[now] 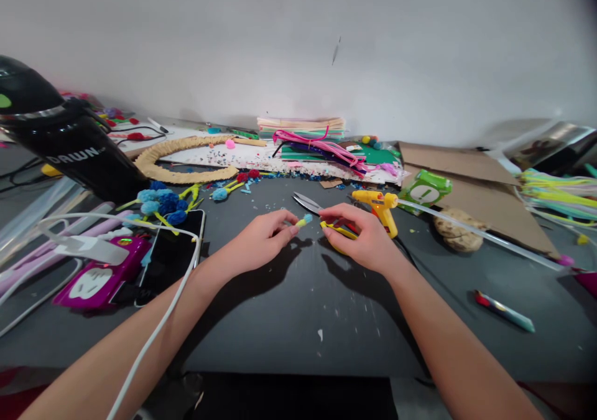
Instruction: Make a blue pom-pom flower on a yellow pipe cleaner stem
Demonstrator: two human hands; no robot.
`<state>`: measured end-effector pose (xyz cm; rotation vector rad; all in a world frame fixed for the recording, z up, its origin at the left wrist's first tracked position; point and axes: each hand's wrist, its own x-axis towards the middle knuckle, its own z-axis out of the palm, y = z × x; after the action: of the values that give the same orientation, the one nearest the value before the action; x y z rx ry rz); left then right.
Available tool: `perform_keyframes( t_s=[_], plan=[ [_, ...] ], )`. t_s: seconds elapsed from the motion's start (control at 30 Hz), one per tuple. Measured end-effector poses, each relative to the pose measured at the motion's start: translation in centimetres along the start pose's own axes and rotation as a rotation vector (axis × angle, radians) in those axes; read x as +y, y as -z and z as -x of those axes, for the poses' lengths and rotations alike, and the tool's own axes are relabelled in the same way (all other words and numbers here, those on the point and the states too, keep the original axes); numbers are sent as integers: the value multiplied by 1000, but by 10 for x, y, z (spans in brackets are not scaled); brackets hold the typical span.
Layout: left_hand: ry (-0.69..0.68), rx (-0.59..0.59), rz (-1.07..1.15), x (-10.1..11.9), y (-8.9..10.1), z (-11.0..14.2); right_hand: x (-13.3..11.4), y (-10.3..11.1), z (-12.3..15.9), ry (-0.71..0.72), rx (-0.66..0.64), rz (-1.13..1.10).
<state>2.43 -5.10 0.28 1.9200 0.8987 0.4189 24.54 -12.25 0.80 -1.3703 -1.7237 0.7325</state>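
Note:
My left hand [265, 239] is closed in a pinch on a short pale yellow pipe cleaner piece [305, 221] with a fuzzy blue tip. Across from it, my right hand [359, 233] curls over the yellow-handled scissors [306, 203], its thumb against a handle. The blades point away to the upper left, and the fingers partly hide the handles. Just beyond my right hand lies a yellow glue gun [380, 208]. Both hands are low over the grey table [298, 320], a small gap between them.
Blue pom-pom flowers [163, 202], a phone [175, 252], a purple power adapter [105, 274] and a black bottle [88, 140] crowd the left. A white cable [156, 339] crosses my left forearm. Cardboard [480, 190], a cookie-like round [459, 228] and a pen [504, 311] lie right.

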Motion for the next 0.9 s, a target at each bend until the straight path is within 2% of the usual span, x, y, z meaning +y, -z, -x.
perform_keyframes(
  t_s=[0.3, 0.53, 0.9],
  plan=[
    [-74, 83, -166, 1, 1, 1, 0, -6, -1, 24, 33, 10],
    [-111, 98, -100, 3, 0, 3, 2, -17, -2, 1, 93, -78],
    [-94, 76, -81, 3, -1, 4, 2, -20, -6, -54, 67, -151]
  ],
)
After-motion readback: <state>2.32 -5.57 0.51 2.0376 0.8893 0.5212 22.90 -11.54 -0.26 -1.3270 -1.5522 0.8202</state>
